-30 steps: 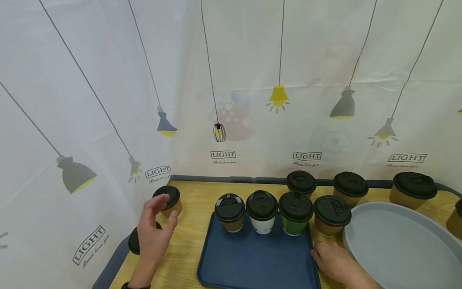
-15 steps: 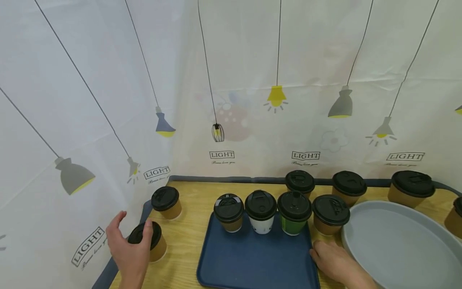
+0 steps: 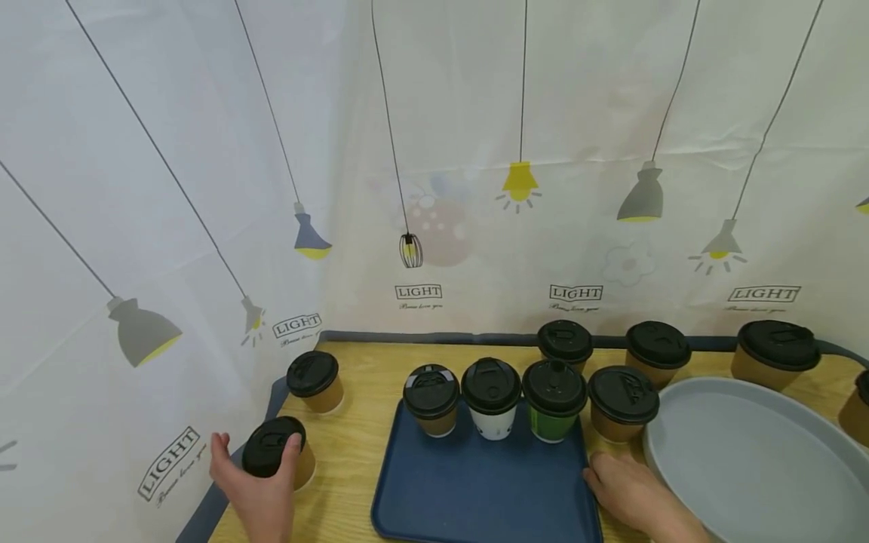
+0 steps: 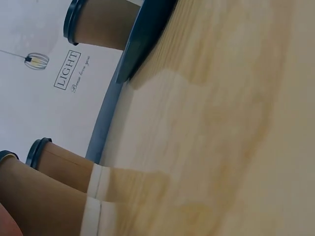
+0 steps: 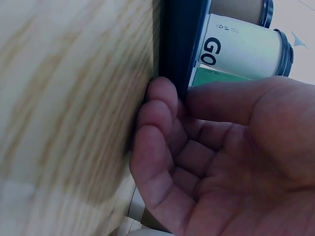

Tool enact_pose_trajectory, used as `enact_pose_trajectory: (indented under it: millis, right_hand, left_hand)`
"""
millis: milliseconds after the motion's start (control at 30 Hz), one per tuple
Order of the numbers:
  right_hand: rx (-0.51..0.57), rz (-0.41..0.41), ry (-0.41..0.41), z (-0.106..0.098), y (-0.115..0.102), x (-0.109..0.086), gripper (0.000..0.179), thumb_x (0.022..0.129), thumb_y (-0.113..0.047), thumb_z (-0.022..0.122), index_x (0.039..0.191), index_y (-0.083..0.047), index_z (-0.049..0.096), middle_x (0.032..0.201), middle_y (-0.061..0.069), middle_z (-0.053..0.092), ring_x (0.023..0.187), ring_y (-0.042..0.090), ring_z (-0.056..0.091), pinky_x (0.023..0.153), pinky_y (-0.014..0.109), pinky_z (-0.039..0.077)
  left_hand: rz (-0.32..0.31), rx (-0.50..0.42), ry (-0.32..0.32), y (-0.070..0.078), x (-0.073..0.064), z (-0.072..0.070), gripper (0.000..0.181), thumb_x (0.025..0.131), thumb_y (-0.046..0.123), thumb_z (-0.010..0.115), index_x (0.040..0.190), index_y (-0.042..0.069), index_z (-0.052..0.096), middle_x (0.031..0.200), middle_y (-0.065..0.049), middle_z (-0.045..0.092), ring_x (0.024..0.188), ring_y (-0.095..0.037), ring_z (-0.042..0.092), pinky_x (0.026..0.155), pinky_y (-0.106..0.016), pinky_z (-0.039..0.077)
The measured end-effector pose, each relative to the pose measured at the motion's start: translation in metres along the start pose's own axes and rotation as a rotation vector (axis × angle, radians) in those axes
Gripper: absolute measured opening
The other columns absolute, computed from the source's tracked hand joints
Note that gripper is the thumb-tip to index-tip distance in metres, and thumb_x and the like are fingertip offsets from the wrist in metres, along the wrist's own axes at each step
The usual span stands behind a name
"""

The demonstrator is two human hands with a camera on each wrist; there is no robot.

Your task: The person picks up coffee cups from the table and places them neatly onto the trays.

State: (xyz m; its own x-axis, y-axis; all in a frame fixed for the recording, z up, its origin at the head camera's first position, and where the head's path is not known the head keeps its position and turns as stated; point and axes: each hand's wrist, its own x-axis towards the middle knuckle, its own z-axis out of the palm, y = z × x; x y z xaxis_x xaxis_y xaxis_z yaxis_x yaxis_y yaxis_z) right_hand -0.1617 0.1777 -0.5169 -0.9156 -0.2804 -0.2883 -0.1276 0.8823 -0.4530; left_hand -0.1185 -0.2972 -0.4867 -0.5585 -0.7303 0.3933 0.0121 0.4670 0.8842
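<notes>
Light yellow wood-grain surface [image 3: 349, 434]. Directly on it: rectangular dark blue tray [image 3: 478, 494], round pale grey tray [image 3: 753, 460] to its right. Also upright brown paper cups with black lids [image 3: 315, 383]: two left of the blue tray, one between the trays, three along the back, one cut off at right edge.

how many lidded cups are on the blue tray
3, in a row at the far side of the blue tray: brown cup left, white cup middle, green cup right.
</notes>
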Motion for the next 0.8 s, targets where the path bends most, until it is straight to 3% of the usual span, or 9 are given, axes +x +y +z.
enact_pose_trajectory:
  millis: [200, 367, 600, 800]
  right_hand:
    - [0.018, -0.031, 0.003, -0.005, -0.003, -0.003, 0.031, 0.103, -0.014, 0.060, 0.072, -0.015, 0.055, 0.063, 0.003, 0.046, 0.057, 0.019, 0.049, 0.055, 0.040, 0.041]
    - [0.010, -0.010, -0.004, -0.003, -0.003, -0.001, 0.033, 0.102, -0.015, 0.060, 0.070, -0.017, 0.055, 0.062, 0.001, 0.045, 0.055, 0.018, 0.047, 0.054, 0.036, 0.040]
    - [0.046, 0.007, -0.044, -0.008, -0.006, -0.003, 0.034, 0.103, -0.016, 0.061, 0.069, -0.016, 0.054, 0.062, 0.000, 0.044, 0.054, 0.017, 0.044, 0.054, 0.034, 0.037]
    - [0.057, 0.003, -0.056, -0.012, -0.011, -0.005, 0.034, 0.103, -0.013, 0.060, 0.070, -0.015, 0.054, 0.062, 0.001, 0.043, 0.054, 0.017, 0.043, 0.054, 0.033, 0.036]
  left_hand:
    - [-0.146, -0.006, -0.058, -0.007, -0.002, 0.004, 0.118, 0.083, 0.031, 0.088, 0.167, 0.013, 0.007, 0.164, -0.024, 0.017, 0.152, -0.044, 0.017, 0.121, -0.065, 0.017]
    - [-0.193, -0.058, -0.070, -0.015, -0.003, 0.006, 0.126, 0.079, 0.024, 0.092, 0.167, 0.015, 0.002, 0.162, -0.027, 0.017, 0.150, -0.047, 0.020, 0.120, -0.065, 0.018]
    - [-0.270, -0.201, -0.066, -0.022, -0.007, 0.011, 0.134, 0.079, 0.019, 0.091, 0.166, 0.021, -0.010, 0.170, -0.020, -0.008, 0.156, -0.042, 0.006, 0.125, -0.058, 0.006]
    - [-0.305, -0.212, -0.065, -0.024, -0.009, 0.014, 0.129, 0.081, 0.019, 0.090, 0.166, 0.015, -0.007, 0.168, -0.025, 0.005, 0.152, -0.045, 0.017, 0.125, -0.057, 0.010]
